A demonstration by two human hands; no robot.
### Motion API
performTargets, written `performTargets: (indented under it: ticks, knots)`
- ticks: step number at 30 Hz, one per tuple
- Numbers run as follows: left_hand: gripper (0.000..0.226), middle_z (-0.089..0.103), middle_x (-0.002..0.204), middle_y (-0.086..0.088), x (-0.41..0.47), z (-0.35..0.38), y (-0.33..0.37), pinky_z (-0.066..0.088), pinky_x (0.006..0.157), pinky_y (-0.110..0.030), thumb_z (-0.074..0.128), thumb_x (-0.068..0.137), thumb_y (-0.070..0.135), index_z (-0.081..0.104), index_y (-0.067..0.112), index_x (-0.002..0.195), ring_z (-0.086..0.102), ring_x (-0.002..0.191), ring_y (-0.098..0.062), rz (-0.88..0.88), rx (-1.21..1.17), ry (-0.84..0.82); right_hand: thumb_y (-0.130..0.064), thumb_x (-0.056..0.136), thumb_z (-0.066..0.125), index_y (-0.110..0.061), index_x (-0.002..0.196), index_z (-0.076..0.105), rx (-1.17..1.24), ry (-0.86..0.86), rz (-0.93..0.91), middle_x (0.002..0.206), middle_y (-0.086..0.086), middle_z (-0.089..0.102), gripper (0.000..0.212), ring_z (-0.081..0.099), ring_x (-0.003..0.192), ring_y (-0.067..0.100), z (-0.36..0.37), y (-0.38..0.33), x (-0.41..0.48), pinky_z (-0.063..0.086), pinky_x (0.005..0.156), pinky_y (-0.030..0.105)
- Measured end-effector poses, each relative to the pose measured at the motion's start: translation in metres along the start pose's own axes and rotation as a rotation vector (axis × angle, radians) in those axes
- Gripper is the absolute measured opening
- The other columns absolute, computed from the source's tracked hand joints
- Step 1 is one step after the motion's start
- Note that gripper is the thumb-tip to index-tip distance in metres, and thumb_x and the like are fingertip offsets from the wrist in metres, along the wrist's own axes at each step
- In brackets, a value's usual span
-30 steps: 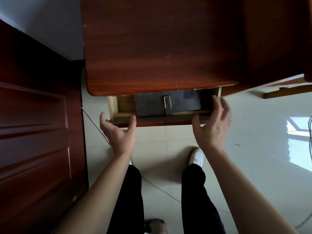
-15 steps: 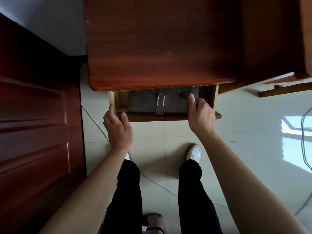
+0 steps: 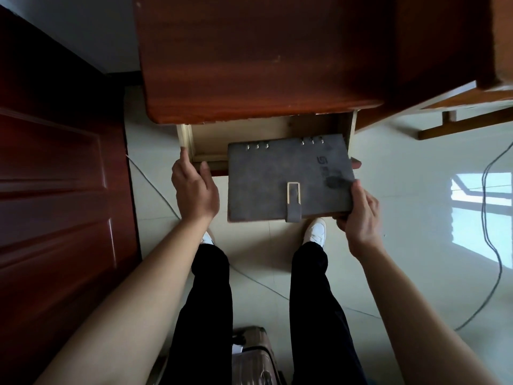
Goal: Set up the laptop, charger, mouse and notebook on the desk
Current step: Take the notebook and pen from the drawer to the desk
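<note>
With my right hand [image 3: 361, 218] pinching only the near right corner of the grey ring-bound notebook [image 3: 286, 179] above the pale wooden drawer's [image 3: 191, 145] front edge, and my left hand [image 3: 194, 190] straight-fingered on its left corner, the notebook could tip free.

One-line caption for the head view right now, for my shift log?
Right hand grips the grey ring-bound notebook above the open desk drawer; left hand touches the drawer's front corner.
</note>
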State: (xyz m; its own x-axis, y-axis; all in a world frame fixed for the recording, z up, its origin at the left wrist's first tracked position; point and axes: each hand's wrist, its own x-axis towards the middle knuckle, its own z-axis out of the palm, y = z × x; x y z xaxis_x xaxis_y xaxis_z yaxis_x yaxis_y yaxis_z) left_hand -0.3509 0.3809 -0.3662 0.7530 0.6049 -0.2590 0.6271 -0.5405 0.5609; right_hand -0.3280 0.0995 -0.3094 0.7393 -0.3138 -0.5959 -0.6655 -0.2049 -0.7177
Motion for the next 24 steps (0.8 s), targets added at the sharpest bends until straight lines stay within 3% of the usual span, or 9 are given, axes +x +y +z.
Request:
performTargets:
  ticks: [2,5,9,12,15,17,20,22,24]
  knots:
    - [0.053,0.038,0.146,-0.019,0.0,-0.004,0.002,0.036,0.101,-0.045,0.038,0.105,0.027,0.025,0.009,0.153,0.037,0.133,-0.035,0.003,0.008,-0.02,-0.043,0.099,0.045,-0.018,0.053,0.045,0.07,-0.086,-0.015,0.05,-0.015,0.032,0.053,0.032,0.047,0.011,-0.003,-0.008,-0.008,0.028,0.054,0.027]
    - [0.054,0.037,0.147,-0.019,-0.001,-0.012,0.006,0.035,0.103,-0.046,0.038,0.103,0.028,0.023,0.014,0.154,0.037,0.134,-0.034,-0.028,0.015,-0.069,-0.031,0.105,0.043,-0.024,0.047,0.046,0.181,-0.161,-0.065,0.049,-0.017,0.029,0.058,0.029,0.04,0.004,-0.006,-0.03,-0.019,0.027,0.046,0.015]
    - [0.061,0.038,0.15,-0.012,0.001,-0.017,0.004,0.035,0.109,-0.05,0.035,0.097,0.044,0.026,0.023,0.153,0.039,0.135,-0.033,-0.213,-0.096,-0.163,-0.039,0.105,0.043,-0.025,0.052,0.048,0.341,-0.148,-0.113,0.052,-0.016,0.031,0.054,0.032,0.044,0.004,0.007,-0.06,-0.023,0.032,0.044,0.016]
    - [0.054,0.042,0.143,-0.017,0.0,-0.013,0.006,0.039,0.102,-0.054,0.041,0.101,0.032,0.03,0.012,0.15,0.044,0.128,-0.038,-0.15,0.061,-0.099,-0.047,0.103,0.041,-0.027,0.063,0.056,0.349,-0.147,-0.164,0.06,-0.008,0.039,0.046,0.038,0.049,0.009,0.031,-0.09,-0.013,0.034,0.045,0.022]
    - [0.054,0.04,0.146,-0.016,0.004,-0.005,0.004,0.04,0.099,-0.049,0.036,0.105,0.03,0.024,0.014,0.154,0.044,0.129,-0.035,-0.059,0.095,-0.063,-0.056,0.097,0.047,-0.03,0.081,0.072,0.359,-0.122,-0.113,0.082,-0.007,0.06,0.04,0.054,0.07,0.01,0.053,-0.116,0.01,0.048,0.056,0.028]
    - [0.055,0.04,0.145,-0.015,0.005,-0.003,-0.001,0.042,0.097,-0.049,0.035,0.105,0.032,0.023,0.014,0.155,0.044,0.128,-0.034,-0.038,0.101,-0.054,-0.056,0.097,0.051,-0.031,0.089,0.077,0.284,-0.101,-0.126,0.091,-0.01,0.07,0.037,0.063,0.085,0.011,0.062,-0.123,0.028,0.057,0.076,0.032]
    - [0.055,0.04,0.143,-0.016,0.003,-0.001,-0.006,0.043,0.094,-0.049,0.034,0.105,0.033,0.021,0.014,0.155,0.045,0.126,-0.035,-0.012,0.112,-0.051,-0.047,0.098,0.057,-0.018,0.129,0.066,0.118,-0.009,-0.121,0.117,0.0,0.069,0.044,0.065,0.106,0.016,0.069,-0.116,0.043,0.053,0.102,0.044]
    - [0.055,0.04,0.142,-0.017,0.003,0.0,-0.006,0.043,0.093,-0.05,0.034,0.105,0.032,0.021,0.013,0.155,0.045,0.124,-0.036,-0.011,0.114,-0.05,-0.042,0.097,0.059,-0.019,0.13,0.064,0.01,0.074,-0.177,0.122,0.01,0.064,0.041,0.066,0.105,0.017,0.067,-0.106,0.042,0.054,0.099,0.043]
    - [0.055,0.04,0.141,-0.019,0.002,0.0,-0.005,0.044,0.094,-0.049,0.034,0.105,0.03,0.021,0.011,0.155,0.047,0.122,-0.037,-0.002,0.121,-0.045,-0.035,0.094,0.058,-0.027,0.114,0.065,-0.019,0.138,-0.247,0.118,0.011,0.063,0.022,0.064,0.099,0.014,0.065,-0.094,0.035,0.054,0.095,0.041]
